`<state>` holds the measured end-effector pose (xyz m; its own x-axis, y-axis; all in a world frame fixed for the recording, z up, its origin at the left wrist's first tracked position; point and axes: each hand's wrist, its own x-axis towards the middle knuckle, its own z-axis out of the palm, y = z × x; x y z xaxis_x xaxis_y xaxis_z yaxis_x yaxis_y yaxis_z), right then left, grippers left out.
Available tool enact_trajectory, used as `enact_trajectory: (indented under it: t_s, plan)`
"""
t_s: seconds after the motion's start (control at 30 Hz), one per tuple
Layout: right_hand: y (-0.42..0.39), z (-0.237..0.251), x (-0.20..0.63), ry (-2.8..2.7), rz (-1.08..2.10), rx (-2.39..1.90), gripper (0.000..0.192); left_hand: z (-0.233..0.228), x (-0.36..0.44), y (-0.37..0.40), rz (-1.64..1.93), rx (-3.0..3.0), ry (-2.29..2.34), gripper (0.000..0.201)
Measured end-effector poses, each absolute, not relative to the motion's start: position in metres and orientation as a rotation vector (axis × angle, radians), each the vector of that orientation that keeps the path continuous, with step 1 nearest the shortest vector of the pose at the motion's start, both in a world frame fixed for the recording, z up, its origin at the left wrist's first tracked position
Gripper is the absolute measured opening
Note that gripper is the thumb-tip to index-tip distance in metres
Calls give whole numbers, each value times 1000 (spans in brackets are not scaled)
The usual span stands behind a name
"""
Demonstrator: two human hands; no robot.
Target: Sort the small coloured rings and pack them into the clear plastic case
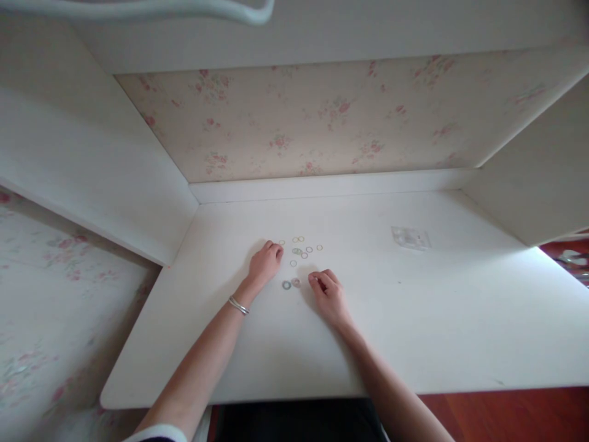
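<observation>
Several thin rings (304, 255), some yellowish and some grey or pinkish, lie loosely grouped on the white desk. My left hand (265, 263) rests at the group's left side, fingers curled, right by a yellowish ring (281, 242). Whatever its fingertips might hold is hidden. Nearer to me lie a grey-green ring (286, 285) and a pinkish ring (296, 283), both thicker-looking and side by side. Just right of these, my right hand (329, 294) has thumb and forefinger pinched together. Anything between those fingertips is too small to make out.
A clear plastic bag (411, 238) lies on the desk (460, 319) to the right. A low white ledge (331, 184) and flowered wallpaper close off the back. White side panels (92, 141) flank the desk, and a white overhang (322, 37) spans above it.
</observation>
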<state>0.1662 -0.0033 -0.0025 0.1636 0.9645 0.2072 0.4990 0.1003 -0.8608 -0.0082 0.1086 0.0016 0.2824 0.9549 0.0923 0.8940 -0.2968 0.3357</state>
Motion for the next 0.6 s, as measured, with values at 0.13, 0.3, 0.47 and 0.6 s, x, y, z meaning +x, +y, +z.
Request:
enact_trajectory:
  t_s: [0.13, 0.3, 0.47, 0.6]
  plan:
    - [-4, -2, 167, -1457, 661, -1516, 28, 1, -14, 97, 399, 2318, 1641, 19]
    - [-4, -4, 167, -1455, 672, -1506, 28, 10, -15, 65, 566, 2251, 1509, 15]
    - [-3, -5, 167, -1448, 677, -1510, 27, 20, -1, 30, 646, 2340, 1408, 15]
    - [-3, -5, 168, -1452, 690, -1497, 26, 20, 8, 20, 616, 2429, 1419, 15]
